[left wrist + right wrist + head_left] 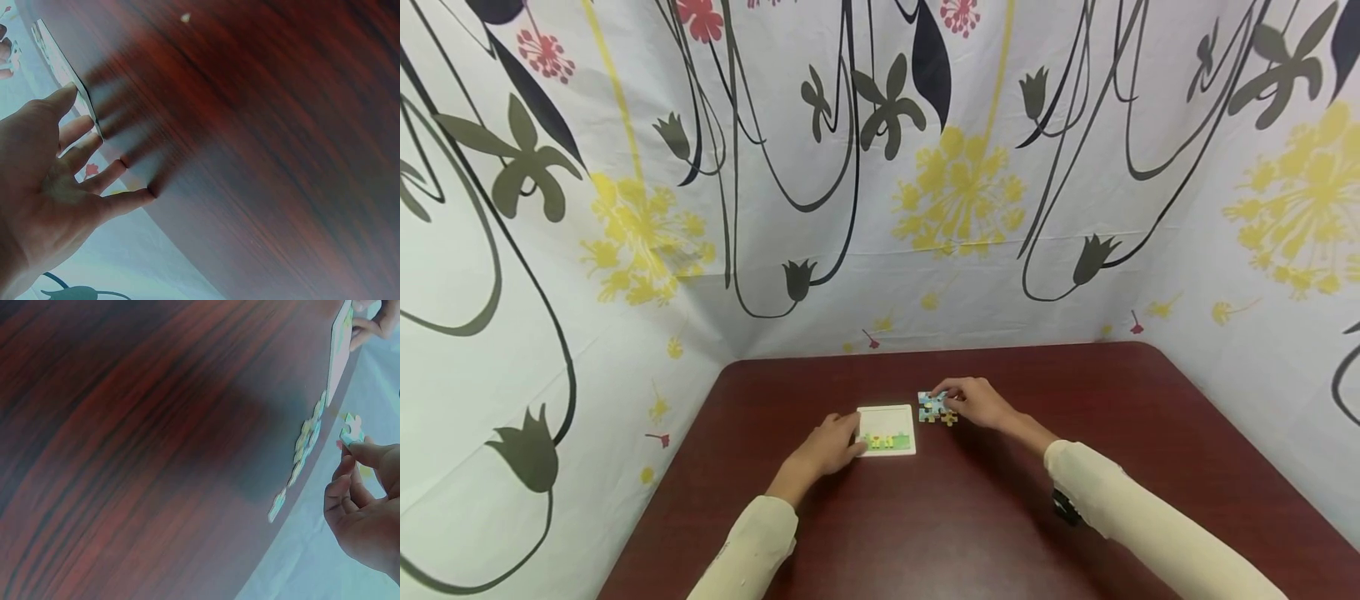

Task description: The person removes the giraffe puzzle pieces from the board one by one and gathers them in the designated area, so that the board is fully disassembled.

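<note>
A white puzzle tray (887, 409) lies on the table, with green and yellow pieces along its near edge. My left hand (829, 446) rests at the tray's left side; in the left wrist view the thumb and fingertips of that hand (69, 156) touch its edge, fingers spread. Right of the tray lie several loose puzzle pieces (928, 407). Just above them my right hand (976, 402) pinches one piece; the right wrist view shows that light blue and white piece (352, 429) between thumb and finger of the hand (369, 506), off the table beside the loose pieces (306, 445).
The dark red table (925, 517) reaches to a flower-patterned cloth (880, 250) behind and at both sides. A small black object (1065, 507) shows at the right forearm. A small pale spot (185, 17) lies on the table in the left wrist view.
</note>
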Demonstrator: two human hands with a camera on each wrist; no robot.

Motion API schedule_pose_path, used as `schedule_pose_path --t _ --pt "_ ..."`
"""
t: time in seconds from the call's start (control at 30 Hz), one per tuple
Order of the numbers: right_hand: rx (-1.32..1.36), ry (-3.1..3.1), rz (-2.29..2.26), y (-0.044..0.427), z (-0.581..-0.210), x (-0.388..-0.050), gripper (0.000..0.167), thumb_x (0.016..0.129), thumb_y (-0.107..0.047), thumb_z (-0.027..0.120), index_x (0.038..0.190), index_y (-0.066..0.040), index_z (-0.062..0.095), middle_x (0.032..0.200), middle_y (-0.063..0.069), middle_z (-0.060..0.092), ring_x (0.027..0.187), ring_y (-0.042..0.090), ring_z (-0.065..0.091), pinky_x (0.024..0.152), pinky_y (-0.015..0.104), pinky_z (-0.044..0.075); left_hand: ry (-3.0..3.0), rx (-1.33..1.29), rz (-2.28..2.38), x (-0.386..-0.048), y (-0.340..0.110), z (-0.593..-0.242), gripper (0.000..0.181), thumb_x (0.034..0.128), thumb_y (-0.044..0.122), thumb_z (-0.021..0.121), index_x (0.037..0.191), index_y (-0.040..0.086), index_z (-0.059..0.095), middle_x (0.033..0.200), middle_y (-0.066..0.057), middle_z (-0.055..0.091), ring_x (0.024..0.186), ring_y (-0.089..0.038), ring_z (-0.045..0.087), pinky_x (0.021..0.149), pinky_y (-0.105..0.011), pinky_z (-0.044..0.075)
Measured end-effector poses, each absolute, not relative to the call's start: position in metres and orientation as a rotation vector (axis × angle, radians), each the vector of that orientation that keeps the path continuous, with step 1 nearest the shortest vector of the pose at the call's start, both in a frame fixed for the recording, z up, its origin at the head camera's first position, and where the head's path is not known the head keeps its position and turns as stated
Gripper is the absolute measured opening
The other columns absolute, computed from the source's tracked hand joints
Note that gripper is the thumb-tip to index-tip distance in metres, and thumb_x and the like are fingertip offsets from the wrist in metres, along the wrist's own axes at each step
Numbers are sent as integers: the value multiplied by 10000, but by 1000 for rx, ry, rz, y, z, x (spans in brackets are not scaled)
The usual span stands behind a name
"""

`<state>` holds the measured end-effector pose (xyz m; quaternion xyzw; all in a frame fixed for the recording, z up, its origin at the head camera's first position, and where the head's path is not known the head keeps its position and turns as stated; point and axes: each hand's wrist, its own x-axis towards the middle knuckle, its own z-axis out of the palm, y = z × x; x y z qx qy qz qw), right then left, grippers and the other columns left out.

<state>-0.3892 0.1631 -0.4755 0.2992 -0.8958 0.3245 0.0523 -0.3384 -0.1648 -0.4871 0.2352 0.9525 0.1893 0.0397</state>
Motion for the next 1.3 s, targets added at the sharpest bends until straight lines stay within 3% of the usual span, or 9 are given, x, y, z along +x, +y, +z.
schedule_pose_path --t 0.4,0.73,1.07,1.3 --pt "832 -2742 942 191 -477 -389 209 980 16 666 1163 -43 748 1118 188 747 1001 344 731 807 487 589 2922 742 580 -340 -166 -490 189 1048 258 647 1003 135 510 934 18 582 1274 -416 515 850 -573 437" --pt "792 -2778 915 208 -483 -389 216 980 24 659 1164 -41 750 1087 170 753 978 315 731 752 422 579 2934 764 577 -341 -166 -491 191 1046 253 651 1003 126 516 922 21 577 1239 -419 534 793 -513 439" --pt "768 -2806 900 213 -493 -389 192 977 16 670 1146 -51 731 1016 147 755 919 279 731 747 424 580 2931 758 582 -341 -165 -491 189 1044 247 649 992 132 509 920 22 574 1248 -419 524 818 -544 438" --pt "727 -2830 870 214 -496 -388 187 993 0 659 1149 -59 741 1007 132 757 834 216 717 659 353 534 2944 772 563 -341 -165 -491 206 1042 245 650 996 114 498 898 10 560 1190 -416 539 793 -533 431"
